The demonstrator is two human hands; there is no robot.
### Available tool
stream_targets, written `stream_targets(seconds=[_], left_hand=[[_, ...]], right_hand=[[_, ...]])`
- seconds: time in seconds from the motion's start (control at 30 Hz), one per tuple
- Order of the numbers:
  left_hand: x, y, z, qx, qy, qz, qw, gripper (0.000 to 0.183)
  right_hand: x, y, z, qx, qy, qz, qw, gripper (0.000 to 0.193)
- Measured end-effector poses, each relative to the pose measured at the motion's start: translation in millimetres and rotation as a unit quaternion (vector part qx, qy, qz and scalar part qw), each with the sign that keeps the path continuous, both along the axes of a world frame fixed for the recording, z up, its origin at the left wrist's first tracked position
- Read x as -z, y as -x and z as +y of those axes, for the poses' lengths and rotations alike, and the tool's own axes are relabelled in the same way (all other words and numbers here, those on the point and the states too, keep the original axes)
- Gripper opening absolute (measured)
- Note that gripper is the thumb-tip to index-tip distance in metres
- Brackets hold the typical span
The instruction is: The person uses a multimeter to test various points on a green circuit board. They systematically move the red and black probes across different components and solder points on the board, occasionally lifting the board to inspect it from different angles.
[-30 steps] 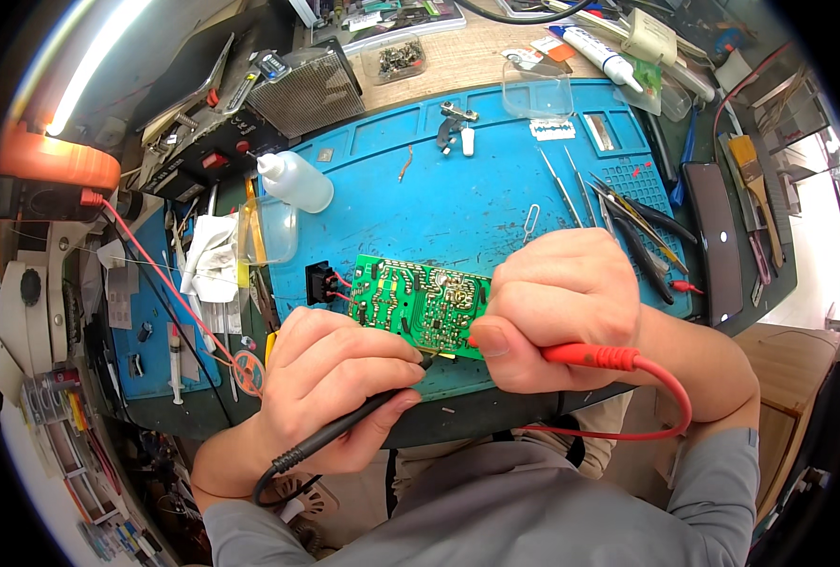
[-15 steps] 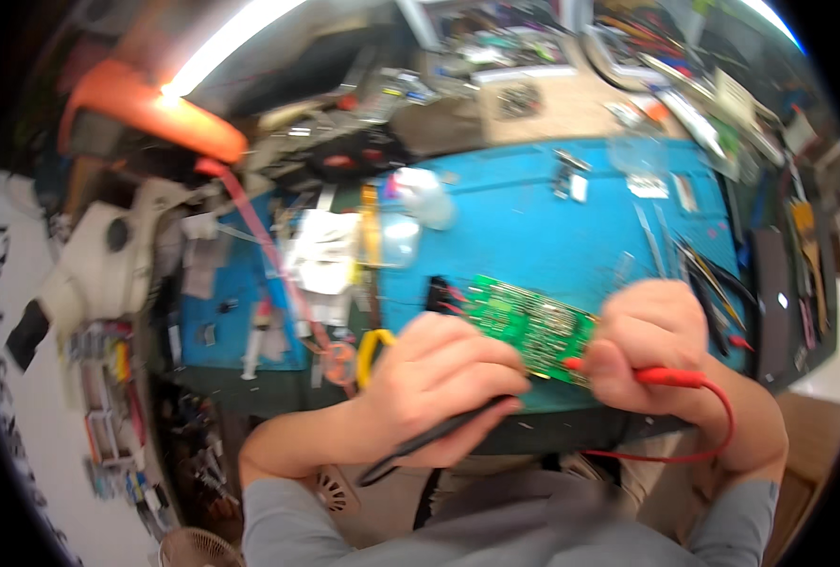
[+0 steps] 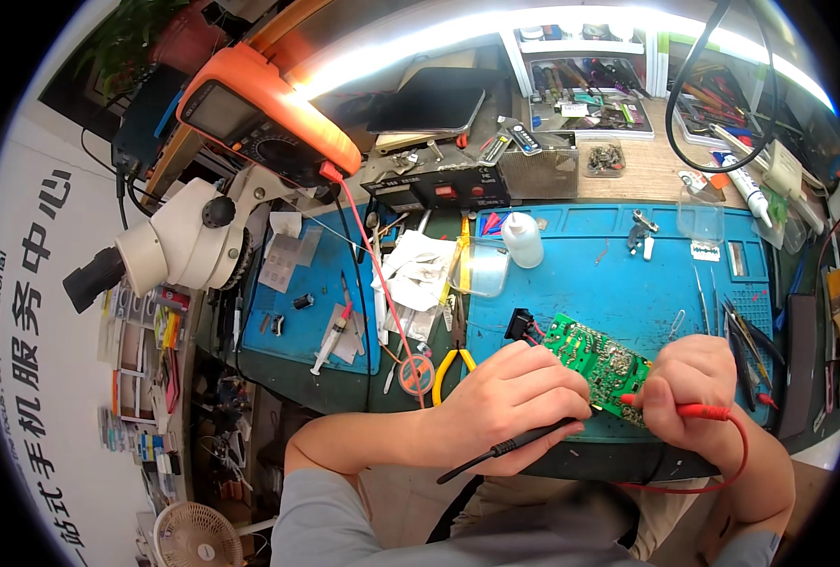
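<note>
A green circuit board [image 3: 590, 359] lies tilted at the front of the blue mat, solder side up, with a black socket [image 3: 520, 325] wired to its far left corner. My left hand [image 3: 505, 392] is closed on a black test probe [image 3: 524, 440], its tip end beside the board's near edge. On the board's right end, my right hand [image 3: 692, 383] grips a red test probe [image 3: 705, 412] and partly covers that corner. The red probe's front end points left over the board; whether either tip touches solder, I cannot tell.
An orange multimeter [image 3: 264, 118] stands at the upper left, near a white microscope [image 3: 179, 236]. Behind the board are a white squeeze bottle [image 3: 522, 240] and a clear box [image 3: 481, 267]. Yellow-handled pliers [image 3: 453, 364] lie left of my hand; tweezers and pliers [image 3: 746, 340] lie right.
The view has swung up and left and is sharper, so the whole multimeter now shows. Both hands keep their probes at the board, with little visible shift against it.
</note>
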State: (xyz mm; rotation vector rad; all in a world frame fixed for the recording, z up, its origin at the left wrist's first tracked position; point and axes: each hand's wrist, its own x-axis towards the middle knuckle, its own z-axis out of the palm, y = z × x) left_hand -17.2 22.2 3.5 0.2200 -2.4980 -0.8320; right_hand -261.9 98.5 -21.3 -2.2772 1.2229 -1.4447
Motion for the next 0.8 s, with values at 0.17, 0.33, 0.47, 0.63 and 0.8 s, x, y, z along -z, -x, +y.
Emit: stream_targets(seconds=[0.17,0.33,0.47,0.63,0.8], left_hand=[[-0.1,0.2,-6.5,0.008,0.028,-0.011,1.000,0.022],[2.6,3.4,-4.3,-0.003,0.039,-0.017,0.999,0.019],[2.2,5.9,-3.5,-0.004,0.036,-0.022,0.999,0.017],[2.3,3.7,-4.2,-0.004,0.034,-0.022,0.999,0.016],[0.3,3.0,-2.2,-0.020,0.023,-0.025,0.999,0.028]], right_hand=[[-6.4,-0.1,-3.3,0.000,0.005,0.028,1.000,0.031],[-0.5,0.4,-3.3,0.009,0.031,-0.002,0.999,0.034],[-3.5,6.5,0.4,-0.006,0.015,0.011,1.000,0.024],[2.0,-1.5,-1.9,0.023,0.031,-0.009,0.999,0.036],[3.2,-3.0,-3.8,0.017,0.033,-0.022,0.999,0.036]])
